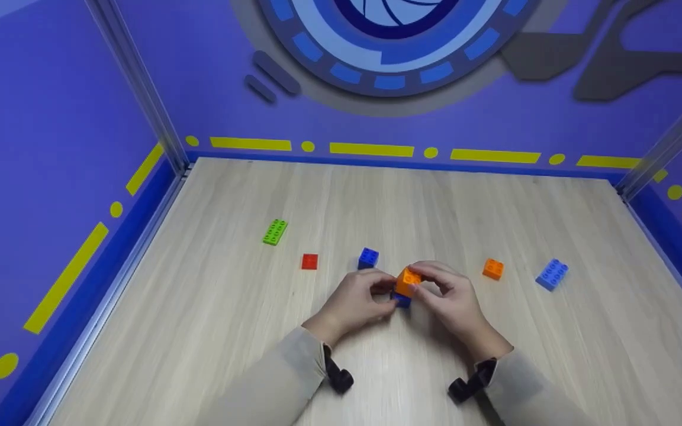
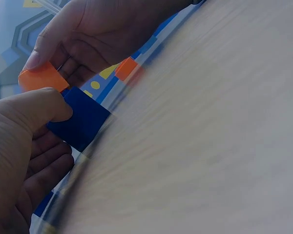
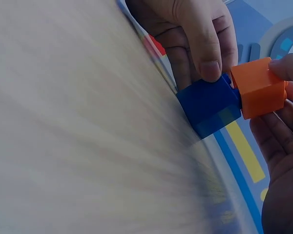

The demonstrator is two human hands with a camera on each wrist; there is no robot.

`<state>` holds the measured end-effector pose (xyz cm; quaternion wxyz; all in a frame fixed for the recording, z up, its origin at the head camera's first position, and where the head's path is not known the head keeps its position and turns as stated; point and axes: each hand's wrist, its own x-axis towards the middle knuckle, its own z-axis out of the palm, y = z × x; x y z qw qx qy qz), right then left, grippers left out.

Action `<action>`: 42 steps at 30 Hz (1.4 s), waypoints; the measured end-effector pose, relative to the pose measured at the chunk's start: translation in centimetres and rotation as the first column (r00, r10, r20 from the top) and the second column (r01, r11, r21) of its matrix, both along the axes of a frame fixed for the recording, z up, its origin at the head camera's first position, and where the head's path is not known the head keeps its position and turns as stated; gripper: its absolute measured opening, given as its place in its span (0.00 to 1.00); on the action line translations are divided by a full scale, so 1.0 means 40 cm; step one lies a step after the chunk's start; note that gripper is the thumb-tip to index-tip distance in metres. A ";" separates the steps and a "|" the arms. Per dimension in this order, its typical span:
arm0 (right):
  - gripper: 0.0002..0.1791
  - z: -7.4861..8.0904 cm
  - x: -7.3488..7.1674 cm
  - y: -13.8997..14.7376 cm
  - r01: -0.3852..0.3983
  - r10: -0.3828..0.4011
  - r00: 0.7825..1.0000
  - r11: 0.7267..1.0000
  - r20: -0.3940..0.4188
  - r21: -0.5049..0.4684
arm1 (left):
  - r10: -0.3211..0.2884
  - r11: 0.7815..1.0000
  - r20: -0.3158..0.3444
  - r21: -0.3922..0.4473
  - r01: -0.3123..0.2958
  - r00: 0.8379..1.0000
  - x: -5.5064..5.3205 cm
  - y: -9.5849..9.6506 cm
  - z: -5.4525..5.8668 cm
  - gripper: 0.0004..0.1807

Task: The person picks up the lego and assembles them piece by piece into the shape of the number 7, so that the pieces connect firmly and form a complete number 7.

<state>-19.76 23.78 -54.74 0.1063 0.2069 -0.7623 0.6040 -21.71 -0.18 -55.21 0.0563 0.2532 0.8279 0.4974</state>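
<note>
On my head feed, both hands are meeting near the middle of the wooden table (image 1: pixel 246 343), each with its fingers closed narrow around a brick. The left hand (image 1: pixel 353 303) pinches the dark blue brick (image 3: pixel 210 112) between thumb and fingers, and the right hand (image 1: pixel 450 296) grips the orange brick (image 3: pixel 261 92) the same way, thumb on one side and fingers on the other. The orange brick sits at the studded top of the blue one, leaning a little against it; in the right wrist view I can see some blue studs at the seam, so I can't tell whether the two are pressed fully together. (The blur along the tabletop in both wrist feeds also keeps me from saying whether the blue brick's base touches the wood.) Just beyond the left hand stands a second blue brick (image 1: pixel 368 258), with a small red brick (image 1: pixel 309 261) to its left and a flat green brick (image 1: pixel 274 232) farther out on that side. Off to the right of the right hand, I have another orange brick (image 1: pixel 493 269), then a longer, lighter blue brick (image 1: pixel 552 274) past it. The purple back wall (image 1: pixel 199 89), with its yellow dashes, rises behind the table's far edge.
</note>
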 end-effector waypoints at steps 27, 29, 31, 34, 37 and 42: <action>0.17 -0.010 0.000 0.001 -0.127 0.130 0.991 0.989 0.037 -0.078 | -0.093 0.992 0.064 0.088 0.087 0.994 0.002 -0.002 0.001 0.19; 0.16 -0.007 0.000 0.001 -0.113 0.117 0.991 0.991 0.057 -0.064 | -0.093 0.992 0.058 0.088 0.088 0.994 0.001 -0.002 0.000 0.19; 0.16 -0.005 0.000 0.002 -0.102 0.105 0.992 0.994 0.074 -0.051 | -0.092 0.992 0.055 0.087 0.087 0.994 0.001 -0.002 -0.001 0.19; 0.16 -0.003 0.000 0.003 -0.096 0.099 0.991 0.995 0.091 -0.038 | -0.086 0.993 0.058 0.087 0.081 0.995 0.001 -0.002 -0.003 0.19; 0.15 -0.001 0.001 0.003 -0.100 0.103 0.989 0.994 0.103 -0.039 | -0.079 0.994 0.060 0.086 0.074 0.995 0.002 -0.002 -0.003 0.19; 0.15 -0.004 -0.002 0.006 -0.113 0.117 0.987 0.993 0.109 -0.039 | -0.075 0.995 0.052 0.076 0.071 0.996 0.003 0.000 -0.003 0.19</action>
